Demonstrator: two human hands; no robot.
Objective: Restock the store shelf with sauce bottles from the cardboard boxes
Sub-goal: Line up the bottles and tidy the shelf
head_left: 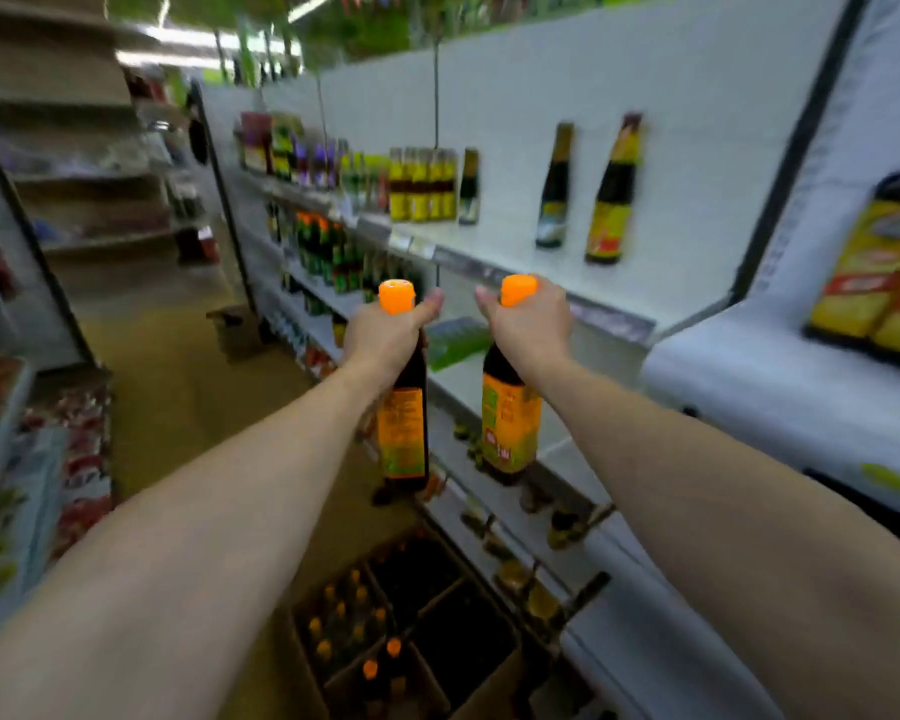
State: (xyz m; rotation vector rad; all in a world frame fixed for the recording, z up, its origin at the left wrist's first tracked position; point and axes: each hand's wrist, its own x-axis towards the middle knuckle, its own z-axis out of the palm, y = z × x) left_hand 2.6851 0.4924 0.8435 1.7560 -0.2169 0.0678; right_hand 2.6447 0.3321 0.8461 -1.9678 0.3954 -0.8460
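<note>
My left hand (385, 332) grips the neck of a dark sauce bottle (402, 433) with an orange cap and orange label. In my right hand (533, 319) hangs a second bottle of the same kind (510, 423), held by its neck too. Both bottles are upright in the air in front of the white store shelf (515, 252). On the floor below, open cardboard boxes (411, 641) hold several more orange-capped bottles.
Two dark bottles with yellow labels (614, 194) stand apart on the upper shelf, with a row of yellow-labelled bottles (422, 184) to their left. Lower shelves carry green bottles and small jars. Large yellow-labelled containers (874, 267) sit at the right. More racks line the aisle's left side.
</note>
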